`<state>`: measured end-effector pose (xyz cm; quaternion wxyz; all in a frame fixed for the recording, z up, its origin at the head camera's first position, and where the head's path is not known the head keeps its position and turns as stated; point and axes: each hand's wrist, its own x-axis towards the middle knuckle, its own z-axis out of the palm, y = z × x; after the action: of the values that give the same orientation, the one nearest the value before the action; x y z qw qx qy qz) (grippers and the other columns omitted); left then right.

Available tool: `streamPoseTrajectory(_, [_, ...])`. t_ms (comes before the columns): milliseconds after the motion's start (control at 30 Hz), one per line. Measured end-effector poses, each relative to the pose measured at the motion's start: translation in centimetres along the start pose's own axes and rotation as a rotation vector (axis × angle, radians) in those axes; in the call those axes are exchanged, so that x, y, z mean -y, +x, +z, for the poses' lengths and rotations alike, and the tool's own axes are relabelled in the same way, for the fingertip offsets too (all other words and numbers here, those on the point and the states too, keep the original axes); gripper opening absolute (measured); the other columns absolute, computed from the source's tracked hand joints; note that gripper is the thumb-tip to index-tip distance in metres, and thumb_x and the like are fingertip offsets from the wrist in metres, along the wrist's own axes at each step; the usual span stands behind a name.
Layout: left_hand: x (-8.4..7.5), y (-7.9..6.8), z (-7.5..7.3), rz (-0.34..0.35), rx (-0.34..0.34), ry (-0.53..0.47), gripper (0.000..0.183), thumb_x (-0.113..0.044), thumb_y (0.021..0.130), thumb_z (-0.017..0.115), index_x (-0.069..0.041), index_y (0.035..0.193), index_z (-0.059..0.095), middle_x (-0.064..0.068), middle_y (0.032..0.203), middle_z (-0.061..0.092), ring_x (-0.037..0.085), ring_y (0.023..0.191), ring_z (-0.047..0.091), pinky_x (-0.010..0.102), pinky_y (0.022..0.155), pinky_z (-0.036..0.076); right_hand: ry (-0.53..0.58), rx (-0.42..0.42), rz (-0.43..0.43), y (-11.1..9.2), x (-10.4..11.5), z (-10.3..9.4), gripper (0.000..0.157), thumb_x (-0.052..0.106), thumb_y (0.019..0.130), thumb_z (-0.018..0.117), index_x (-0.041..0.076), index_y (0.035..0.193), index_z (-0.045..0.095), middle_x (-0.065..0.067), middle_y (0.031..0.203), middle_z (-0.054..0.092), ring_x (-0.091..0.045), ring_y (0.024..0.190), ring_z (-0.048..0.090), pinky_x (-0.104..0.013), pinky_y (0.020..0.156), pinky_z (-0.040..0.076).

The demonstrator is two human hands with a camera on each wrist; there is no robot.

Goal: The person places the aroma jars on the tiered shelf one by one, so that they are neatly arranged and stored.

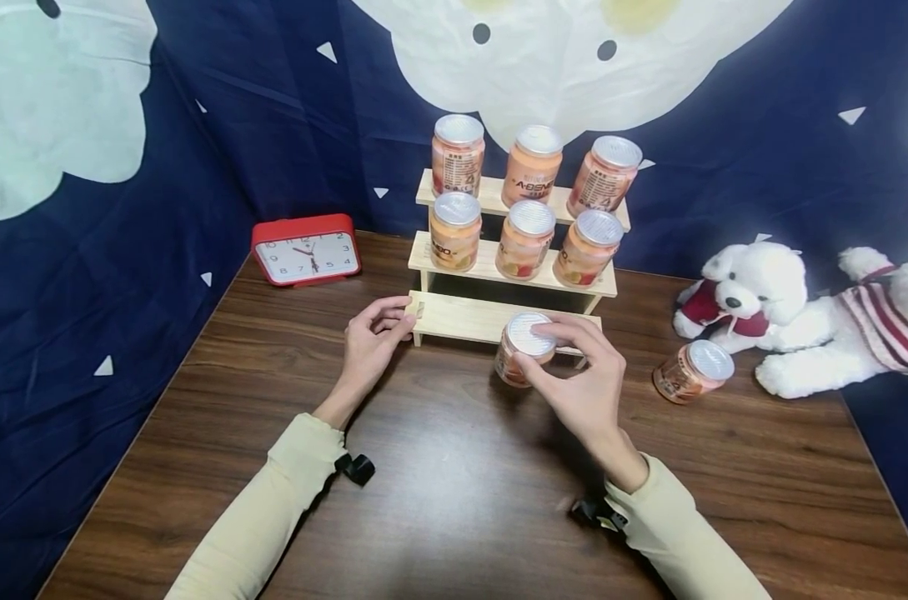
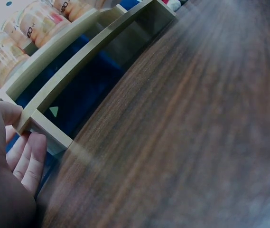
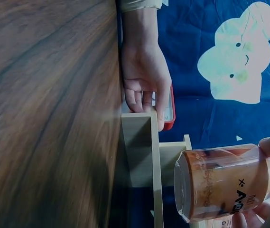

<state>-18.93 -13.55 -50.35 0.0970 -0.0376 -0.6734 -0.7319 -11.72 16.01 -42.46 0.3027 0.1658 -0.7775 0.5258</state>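
My right hand grips a clear jar of orange fruit round its silver lid. Seen from the right wrist, this jar is raised off the table, close to the lowest step of a wooden three-step rack. At that step's left end is my left hand. In the left wrist view, the thumb of that hand lies on the board's corner and the fingers are curled by its end support, pinching the rack. Three similar jars stand on the middle step and three more on the top step.
Another jar stands on the brown wooden table to the right, near two white plush dogs. A red clock stands at the back left. Behind everything hangs a dark blue cloth with white cloud shapes.
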Motion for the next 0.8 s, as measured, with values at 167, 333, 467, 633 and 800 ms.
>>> streamPoseTrajectory(167, [-0.1, -0.1, 0.0, 0.001, 0.003, 0.006, 0.031, 0.005, 0.100, 0.078, 0.010, 0.130, 0.074, 0.013, 0.099, 0.073, 0.005, 0.080, 0.072, 0.024, 0.076, 0.065, 0.008, 0.002, 0.006, 0.6, 0.2, 1.5, 0.032, 0.008, 0.078, 0.099, 0.005, 0.107, 0.086, -0.013, 0.123, 0.081, -0.022, 0.111, 0.072, -0.022, 0.093, 0.056])
streamPoseTrajectory(333, [0.0, 0.1, 0.1, -0.002, 0.002, -0.012, 0.031, 0.007, 0.099, 0.077, 0.011, 0.129, 0.073, 0.019, 0.101, 0.074, 0.005, 0.079, 0.072, 0.024, 0.076, 0.065, 0.015, -0.004, 0.017, 1.0, 0.1, 2.7, 0.033, 0.008, 0.078, 0.100, 0.005, 0.107, 0.086, -0.011, 0.123, 0.081, -0.022, 0.109, 0.073, -0.021, 0.088, 0.056])
streamPoseTrajectory(467, [0.1, 0.1, 0.1, -0.002, 0.006, -0.016, 0.030, 0.005, 0.100, 0.078, 0.011, 0.129, 0.073, 0.021, 0.102, 0.074, 0.005, 0.078, 0.072, 0.025, 0.076, 0.065, 0.017, -0.007, 0.032, 1.1, -0.1, 3.5, 0.033, 0.009, 0.079, 0.100, 0.006, 0.108, 0.086, -0.010, 0.123, 0.081, -0.021, 0.107, 0.073, -0.022, 0.087, 0.056])
streamPoseTrajectory(633, [0.0, 0.0, 0.1, 0.008, 0.003, -0.020, 0.031, 0.005, 0.100, 0.077, 0.011, 0.129, 0.073, 0.020, 0.100, 0.074, 0.005, 0.078, 0.072, 0.024, 0.075, 0.064, 0.019, -0.003, 0.043, 1.2, -0.5, 4.6, 0.035, 0.011, 0.080, 0.101, 0.007, 0.111, 0.086, -0.009, 0.125, 0.081, -0.022, 0.111, 0.072, -0.026, 0.087, 0.057])
streamPoseTrajectory(800, [-0.1, 0.0, 0.1, 0.000, -0.002, -0.020, 0.031, 0.006, 0.099, 0.077, 0.012, 0.129, 0.073, 0.018, 0.100, 0.074, 0.005, 0.078, 0.072, 0.024, 0.075, 0.064, 0.036, 0.014, 0.054, 1.4, -0.7, 5.4, 0.036, 0.010, 0.081, 0.100, 0.005, 0.113, 0.085, -0.010, 0.128, 0.079, -0.023, 0.118, 0.071, -0.027, 0.092, 0.058])
